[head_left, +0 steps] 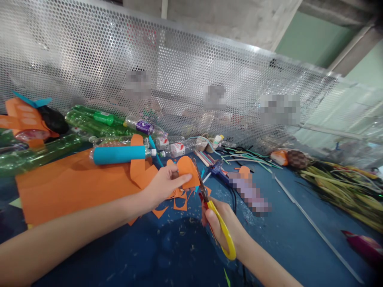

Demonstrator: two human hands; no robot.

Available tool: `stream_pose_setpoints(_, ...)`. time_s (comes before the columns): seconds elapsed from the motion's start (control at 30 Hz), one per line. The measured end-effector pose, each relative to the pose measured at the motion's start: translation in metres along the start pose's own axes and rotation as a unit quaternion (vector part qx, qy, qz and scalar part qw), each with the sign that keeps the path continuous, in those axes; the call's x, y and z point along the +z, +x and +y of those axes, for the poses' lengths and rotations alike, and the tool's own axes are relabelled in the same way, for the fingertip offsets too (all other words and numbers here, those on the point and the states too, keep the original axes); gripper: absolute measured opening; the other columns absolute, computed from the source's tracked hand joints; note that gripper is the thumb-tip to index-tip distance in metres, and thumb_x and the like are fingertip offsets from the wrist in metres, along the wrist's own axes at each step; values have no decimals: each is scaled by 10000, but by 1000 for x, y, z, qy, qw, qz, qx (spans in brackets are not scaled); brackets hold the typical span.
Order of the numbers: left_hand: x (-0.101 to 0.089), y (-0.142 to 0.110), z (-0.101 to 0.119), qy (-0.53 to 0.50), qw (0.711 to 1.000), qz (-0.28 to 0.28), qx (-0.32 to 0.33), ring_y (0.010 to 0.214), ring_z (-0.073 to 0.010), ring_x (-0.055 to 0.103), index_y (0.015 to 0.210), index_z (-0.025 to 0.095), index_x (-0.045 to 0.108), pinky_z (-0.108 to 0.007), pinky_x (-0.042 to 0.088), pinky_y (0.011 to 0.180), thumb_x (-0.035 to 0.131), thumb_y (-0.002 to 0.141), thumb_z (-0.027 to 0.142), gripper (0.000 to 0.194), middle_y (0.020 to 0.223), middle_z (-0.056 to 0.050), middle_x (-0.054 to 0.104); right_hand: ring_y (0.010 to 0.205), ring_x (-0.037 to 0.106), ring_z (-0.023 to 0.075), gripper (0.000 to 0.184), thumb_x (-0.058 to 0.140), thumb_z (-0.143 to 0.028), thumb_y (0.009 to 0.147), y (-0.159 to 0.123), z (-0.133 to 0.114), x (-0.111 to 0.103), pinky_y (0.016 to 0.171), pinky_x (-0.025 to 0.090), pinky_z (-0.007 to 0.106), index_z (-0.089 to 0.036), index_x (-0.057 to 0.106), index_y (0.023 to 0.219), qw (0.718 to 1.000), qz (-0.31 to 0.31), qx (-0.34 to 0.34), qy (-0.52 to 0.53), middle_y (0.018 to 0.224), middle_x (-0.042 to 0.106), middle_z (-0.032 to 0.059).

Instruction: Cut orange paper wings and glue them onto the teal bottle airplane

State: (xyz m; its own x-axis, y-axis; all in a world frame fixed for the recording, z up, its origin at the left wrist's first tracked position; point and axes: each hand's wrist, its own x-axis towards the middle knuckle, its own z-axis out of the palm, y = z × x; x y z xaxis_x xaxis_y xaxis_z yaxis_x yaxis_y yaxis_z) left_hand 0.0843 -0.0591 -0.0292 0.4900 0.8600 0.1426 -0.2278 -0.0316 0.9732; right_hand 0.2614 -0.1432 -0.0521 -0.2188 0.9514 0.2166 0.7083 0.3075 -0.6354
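My left hand (164,181) pinches a small piece of orange paper (189,171) with a rounded top edge. In my right hand (226,223) is a pair of scissors (226,233) with yellow handles, its blades at the right edge of that paper. Orange scraps (179,201) with curved cut-outs lie beneath my left hand. A large orange sheet (68,187) spreads to the left. Above it lies a plastic bottle wrapped in blue paper (119,155), with an orange strip (137,165) across it.
Green bottles (44,153) and clear bottles (179,148) lie along the perforated metal screen (98,59). A blue glue gun (220,172) rests right of my hands, near thin coloured strips (251,155). Dry husks (338,191) are piled far right. Blurred people show behind the screen.
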Motion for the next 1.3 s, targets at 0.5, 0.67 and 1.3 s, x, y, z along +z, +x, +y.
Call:
stream_pose_setpoints(0.5, -3, 3, -6, 8, 1000, -3, -4, 657, -143, 640, 770, 152, 600, -281, 502, 671, 670, 745, 352, 213, 722, -28, 681, 495, 433, 118, 406, 337, -534, 870, -1, 2, 3, 463, 396, 228, -191, 445, 681, 999, 20, 38, 20, 573, 443, -15)
stream_pose_setpoints(0.67, -4, 5, -7, -1, 1000, -5, -2, 674, -152, 638, 818, 151, 617, -298, 508, 685, 661, 749, 336, 202, 760, -39, 682, 463, 436, 118, 425, 321, -547, 869, -1, 3, 4, 444, 381, 232, -203, 400, 633, 998, 26, 48, 10, 532, 413, -25)
stream_pose_setpoints(1.3, -1, 0, -14, 97, 983, -141, -59, 834, -192, 611, 876, 162, 634, -290, 455, 750, 676, 664, 234, 229, 865, -43, 670, 477, 413, 98, 254, 605, -271, 657, 17, 1, 19, 467, 394, 233, -231, 356, 676, 960, 113, 100, 235, 580, 386, -79)
